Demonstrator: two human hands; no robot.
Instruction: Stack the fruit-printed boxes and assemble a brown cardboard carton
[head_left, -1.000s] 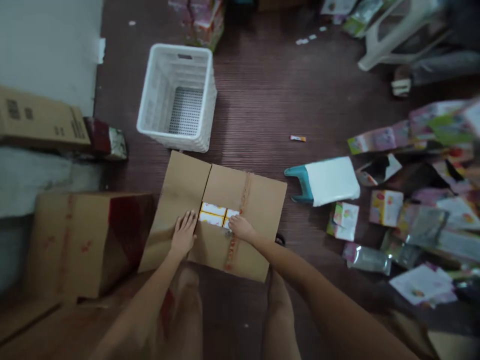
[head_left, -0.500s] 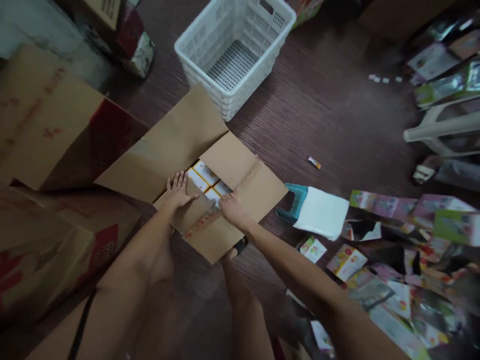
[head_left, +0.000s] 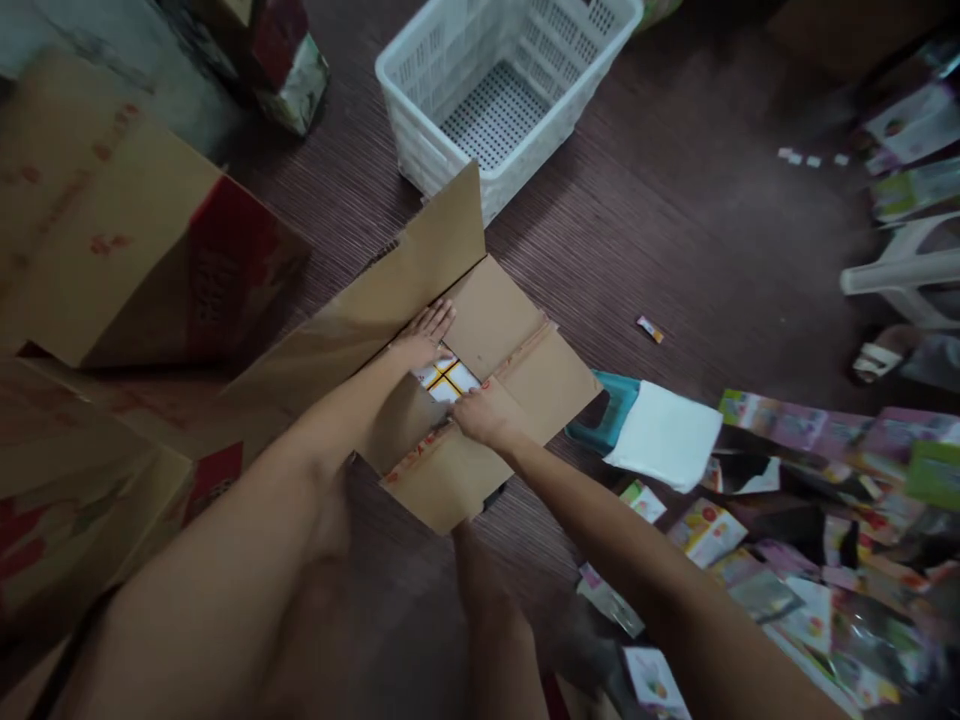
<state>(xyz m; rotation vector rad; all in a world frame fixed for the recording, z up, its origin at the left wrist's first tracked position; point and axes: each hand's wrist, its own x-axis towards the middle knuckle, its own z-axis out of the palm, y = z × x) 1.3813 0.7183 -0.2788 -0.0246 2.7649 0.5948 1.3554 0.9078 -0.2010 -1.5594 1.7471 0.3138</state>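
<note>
In the head view, a brown cardboard box [head_left: 424, 490] lies on the floor between my feet. Its long far flap [head_left: 390, 270] stands up and the other flaps partly cover the top. White packets with yellow edges [head_left: 452, 380] show through the gap between the flaps. My left hand [head_left: 427, 335] rests with fingers spread at the base of the raised flap, by the upper end of the gap. At the gap's lower right, my right hand [head_left: 486, 415] has its fingers curled around the edge of the right flap [head_left: 551, 385]; its fingertips are partly hidden.
Behind the box stands a white plastic crate [head_left: 487, 175]. Large cartons [head_left: 142, 230] crowd the left side. To the right are a teal stool [head_left: 611, 410] with a white pad [head_left: 667, 435], scattered torn packaging [head_left: 817, 600], a small sachet [head_left: 649, 329] and a white chair leg [head_left: 892, 275].
My left hand has moved up and right, from the near left flap to the base of the far flap. That flap now stands more upright. My right hand stays by the gap.
</note>
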